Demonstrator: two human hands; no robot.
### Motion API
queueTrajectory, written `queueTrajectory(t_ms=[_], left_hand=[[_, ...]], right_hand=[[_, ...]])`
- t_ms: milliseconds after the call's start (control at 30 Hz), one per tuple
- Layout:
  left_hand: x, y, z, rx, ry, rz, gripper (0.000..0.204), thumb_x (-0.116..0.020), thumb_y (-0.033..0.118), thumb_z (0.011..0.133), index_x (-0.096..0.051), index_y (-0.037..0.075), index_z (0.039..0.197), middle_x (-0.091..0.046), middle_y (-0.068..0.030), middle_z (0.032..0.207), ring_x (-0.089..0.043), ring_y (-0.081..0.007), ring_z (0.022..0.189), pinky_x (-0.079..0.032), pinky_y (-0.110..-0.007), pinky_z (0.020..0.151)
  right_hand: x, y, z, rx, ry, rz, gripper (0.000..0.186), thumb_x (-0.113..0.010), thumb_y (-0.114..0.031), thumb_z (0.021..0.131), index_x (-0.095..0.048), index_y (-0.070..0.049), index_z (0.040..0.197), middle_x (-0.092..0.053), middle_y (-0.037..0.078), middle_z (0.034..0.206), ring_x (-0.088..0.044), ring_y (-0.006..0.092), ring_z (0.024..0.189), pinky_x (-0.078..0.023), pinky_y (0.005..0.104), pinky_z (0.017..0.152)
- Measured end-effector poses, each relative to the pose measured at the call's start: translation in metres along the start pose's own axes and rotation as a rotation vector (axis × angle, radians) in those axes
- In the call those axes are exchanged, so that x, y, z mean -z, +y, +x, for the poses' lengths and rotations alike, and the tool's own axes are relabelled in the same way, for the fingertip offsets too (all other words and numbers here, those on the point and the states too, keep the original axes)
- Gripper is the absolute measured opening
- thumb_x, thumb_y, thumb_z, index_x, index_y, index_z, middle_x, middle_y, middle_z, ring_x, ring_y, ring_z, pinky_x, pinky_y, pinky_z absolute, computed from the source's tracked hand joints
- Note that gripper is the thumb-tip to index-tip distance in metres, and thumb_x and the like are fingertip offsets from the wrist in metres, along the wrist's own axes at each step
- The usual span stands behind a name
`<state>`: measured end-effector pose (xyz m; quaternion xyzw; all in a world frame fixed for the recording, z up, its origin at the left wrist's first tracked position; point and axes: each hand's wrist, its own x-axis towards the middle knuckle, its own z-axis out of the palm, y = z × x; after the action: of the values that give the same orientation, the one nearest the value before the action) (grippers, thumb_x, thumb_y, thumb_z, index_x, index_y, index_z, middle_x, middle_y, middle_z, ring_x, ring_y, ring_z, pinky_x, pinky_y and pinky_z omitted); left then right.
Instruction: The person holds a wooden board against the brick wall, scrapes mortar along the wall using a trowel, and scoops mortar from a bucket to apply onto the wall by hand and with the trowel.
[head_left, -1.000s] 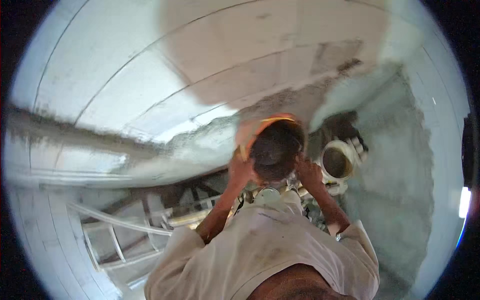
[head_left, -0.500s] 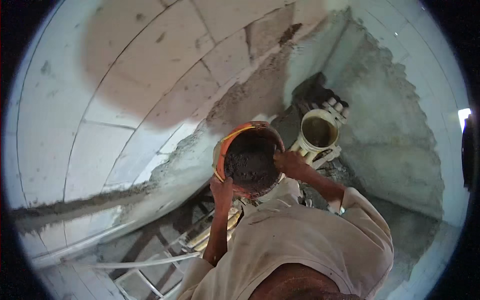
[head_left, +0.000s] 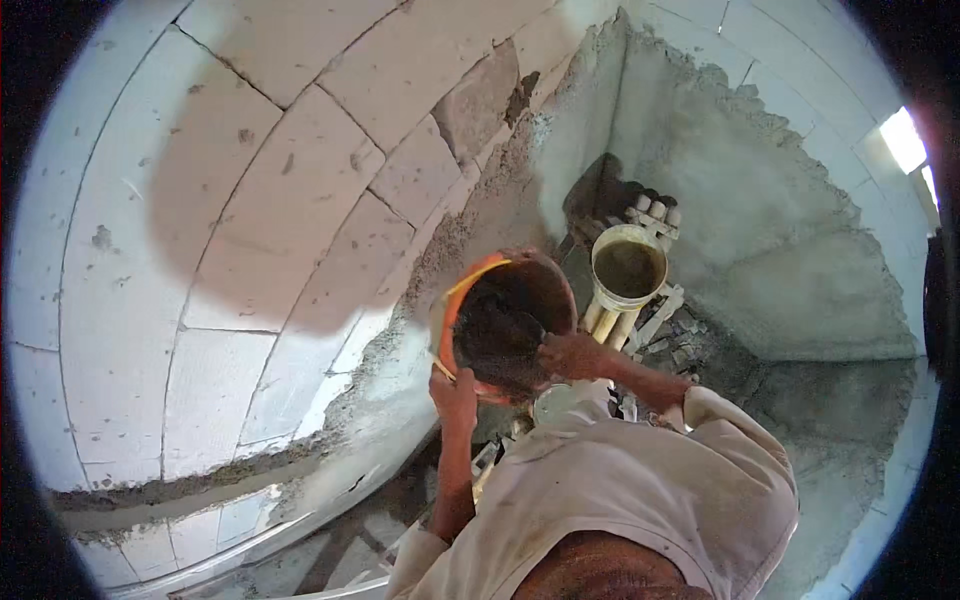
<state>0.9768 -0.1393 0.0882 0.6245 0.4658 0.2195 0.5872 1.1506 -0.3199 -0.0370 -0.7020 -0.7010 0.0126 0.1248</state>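
since the earlier frames the round orange plastic bucket of dark grey wet mortar [head_left: 505,325] has shifted up and rightward in the view and tipped so its open mouth faces the camera, while the block wall has swung further across the left. the left hand [head_left: 455,392] clamps the bucket's lower-left rim, fingers curled tight over the edge. the right hand [head_left: 572,355] holds the lower-right rim, thumb hooked inside against the mortar. both forearms rise from the lower edge, elbows bent, the left one steeper. the bucket sits above and just ahead of both grips, its axis tilted up toward the rough plastered corner [head_left: 640,150]. the right hand is nearer the upright cream plastic pipe opening [head_left: 628,268], which stands just right of the bucket, beside a cluster of smaller pipes [head_left: 655,212].
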Motion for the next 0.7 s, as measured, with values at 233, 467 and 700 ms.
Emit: queueTrajectory(t_ms=[233,467,700], left_hand=[[0.016,0.02,0.005,-0.057,-0.025,0.03,0.021,-0.054,0.004,0.083,-0.053,-0.003,0.103,-0.045,-0.0006,0.07,-0.045,-0.012,0.06,-0.04,-0.03,0.056],[0.012,0.028,0.003,-0.052,-0.019,0.204,0.033,-0.055,0.004,0.081,-0.054,-0.004,0.114,-0.055,-0.0074,0.076,-0.051,-0.014,0.065,-0.045,-0.032,0.061],[-0.007,0.047,-0.011,-0.21,-0.104,0.387,0.059,-0.053,0.004,0.083,-0.038,-0.008,0.139,-0.062,-0.0136,0.087,-0.059,-0.0161,0.074,-0.048,-0.033,0.068]], right_hand=[[0.133,0.023,0.029,-0.415,-0.282,0.167,0.029,-0.051,-0.028,0.093,-0.056,-0.005,0.11,-0.061,0.017,0.11,-0.064,0.0339,0.09,-0.053,0.0448,0.074],[0.127,0.035,0.014,-0.375,-0.405,0.145,0.029,-0.056,-0.018,0.089,-0.055,-0.003,0.114,-0.058,0.015,0.114,-0.064,0.0331,0.091,-0.053,0.0432,0.074],[0.043,0.047,-0.005,0.296,-0.037,0.193,0.037,-0.062,-0.021,0.087,-0.055,-0.009,0.12,-0.056,0.01,0.104,-0.06,0.0256,0.092,-0.052,0.0354,0.077]])
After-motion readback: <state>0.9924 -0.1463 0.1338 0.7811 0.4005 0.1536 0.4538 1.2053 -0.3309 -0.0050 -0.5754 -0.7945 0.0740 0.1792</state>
